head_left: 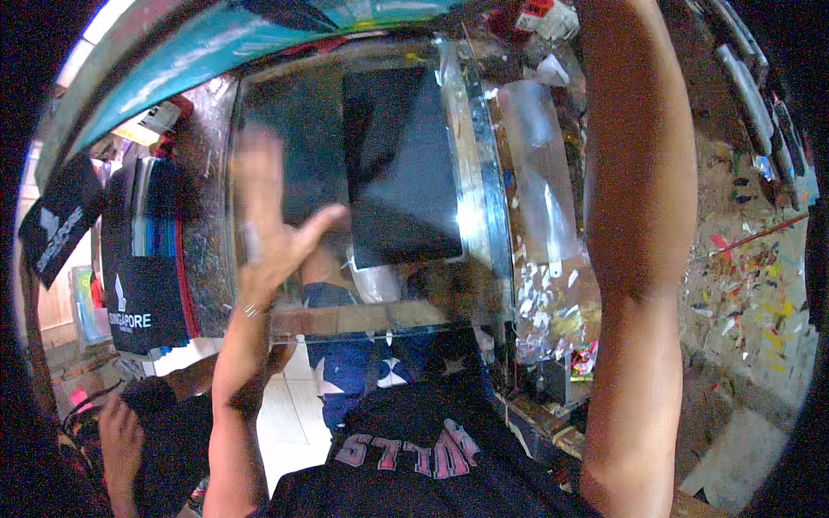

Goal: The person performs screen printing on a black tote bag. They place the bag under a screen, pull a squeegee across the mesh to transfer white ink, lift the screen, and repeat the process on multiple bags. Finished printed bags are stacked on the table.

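Observation:
My left hand [281, 211] is stretched out over the left part of a glassy, wood-edged work surface [345, 321]. Motion blurs its fingers, but the thumb stands well apart and nothing shows in the palm. Close to the thumb lies a flat black rectangular panel [406, 164]; whether it is cloth or board I cannot tell. Something whitish pokes out beneath its near edge. My right arm [639, 216] reaches far up past the panel's right side. The hand at its end is cut off by the top of the view.
Dark printed cloths [142, 268] hang or lie stacked at left. A teal panel [250, 52] curves across the upper left. Right of the work surface lies a clear plastic sheet [540, 164] on a paint-spattered bench. Another person's hand [121, 440] shows at lower left.

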`<move>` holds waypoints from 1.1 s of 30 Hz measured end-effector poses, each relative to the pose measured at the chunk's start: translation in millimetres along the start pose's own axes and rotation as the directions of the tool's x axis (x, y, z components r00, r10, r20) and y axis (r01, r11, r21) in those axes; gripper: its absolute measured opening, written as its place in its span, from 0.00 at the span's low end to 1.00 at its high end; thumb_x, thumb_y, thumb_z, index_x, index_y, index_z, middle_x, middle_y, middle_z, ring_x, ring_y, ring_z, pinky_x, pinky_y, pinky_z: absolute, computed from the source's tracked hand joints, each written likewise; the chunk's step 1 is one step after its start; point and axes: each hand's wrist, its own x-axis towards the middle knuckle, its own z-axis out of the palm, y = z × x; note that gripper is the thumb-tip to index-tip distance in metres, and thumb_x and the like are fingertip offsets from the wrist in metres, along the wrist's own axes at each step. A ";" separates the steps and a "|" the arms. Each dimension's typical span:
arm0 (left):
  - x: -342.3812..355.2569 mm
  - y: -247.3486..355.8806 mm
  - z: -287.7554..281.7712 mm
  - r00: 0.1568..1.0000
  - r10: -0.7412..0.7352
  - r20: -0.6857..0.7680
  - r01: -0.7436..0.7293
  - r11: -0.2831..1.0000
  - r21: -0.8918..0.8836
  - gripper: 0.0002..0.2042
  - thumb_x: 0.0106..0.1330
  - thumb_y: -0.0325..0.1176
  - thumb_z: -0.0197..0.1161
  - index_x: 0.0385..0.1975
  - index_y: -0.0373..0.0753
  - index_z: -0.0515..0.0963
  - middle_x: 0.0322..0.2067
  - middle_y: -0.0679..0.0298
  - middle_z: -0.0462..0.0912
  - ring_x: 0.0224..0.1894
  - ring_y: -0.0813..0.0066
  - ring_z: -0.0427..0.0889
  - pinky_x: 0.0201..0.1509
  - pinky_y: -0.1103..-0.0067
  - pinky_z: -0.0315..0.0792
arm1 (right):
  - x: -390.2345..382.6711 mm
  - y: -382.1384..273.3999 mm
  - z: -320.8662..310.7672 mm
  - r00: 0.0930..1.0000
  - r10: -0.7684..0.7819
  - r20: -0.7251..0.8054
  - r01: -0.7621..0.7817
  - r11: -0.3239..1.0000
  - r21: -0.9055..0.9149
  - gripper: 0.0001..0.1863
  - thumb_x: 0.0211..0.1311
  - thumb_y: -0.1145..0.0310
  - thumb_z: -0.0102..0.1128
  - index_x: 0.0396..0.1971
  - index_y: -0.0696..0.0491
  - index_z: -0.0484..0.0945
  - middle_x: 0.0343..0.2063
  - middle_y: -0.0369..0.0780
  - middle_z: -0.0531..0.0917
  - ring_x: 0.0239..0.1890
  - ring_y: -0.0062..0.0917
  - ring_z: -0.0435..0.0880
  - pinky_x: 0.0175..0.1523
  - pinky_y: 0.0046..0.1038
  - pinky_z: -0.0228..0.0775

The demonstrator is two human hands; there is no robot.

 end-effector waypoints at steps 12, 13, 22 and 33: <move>-72.8 10.4 -30.8 0.913 -0.047 0.406 0.061 0.998 -0.022 0.23 0.44 0.34 0.78 0.37 0.36 0.72 0.36 0.56 0.74 0.42 0.55 0.76 0.46 0.64 0.68 | -207.9 -21.1 164.4 0.964 0.004 0.268 -0.023 0.997 0.069 0.19 0.53 0.55 0.66 0.34 0.56 0.74 0.30 0.47 0.80 0.37 0.46 0.81 0.42 0.45 0.74; -88.3 6.4 -15.8 0.901 -0.051 0.430 0.070 0.997 -0.028 0.23 0.45 0.34 0.78 0.37 0.36 0.72 0.36 0.56 0.74 0.42 0.55 0.76 0.47 0.65 0.68 | -207.8 -12.3 177.2 0.929 0.011 0.370 -0.066 0.989 0.136 0.19 0.53 0.57 0.66 0.35 0.56 0.74 0.30 0.49 0.81 0.37 0.48 0.82 0.42 0.46 0.73; -103.5 2.3 6.1 0.898 -0.078 0.433 0.097 0.995 -0.023 0.22 0.45 0.32 0.77 0.36 0.36 0.71 0.36 0.56 0.74 0.43 0.56 0.75 0.47 0.66 0.67 | -216.1 -8.6 173.5 0.847 0.020 0.531 -0.117 0.982 0.151 0.11 0.50 0.76 0.62 0.34 0.55 0.74 0.28 0.49 0.82 0.35 0.51 0.81 0.40 0.49 0.71; -100.5 -0.2 3.7 0.899 -0.079 0.431 0.127 0.988 -0.084 0.24 0.42 0.29 0.77 0.37 0.36 0.71 0.36 0.56 0.72 0.41 0.55 0.73 0.45 0.65 0.64 | -163.8 45.5 259.3 0.992 -0.056 0.117 0.069 0.991 -0.111 0.12 0.56 0.74 0.56 0.42 0.49 0.79 0.32 0.43 0.84 0.38 0.41 0.83 0.42 0.41 0.75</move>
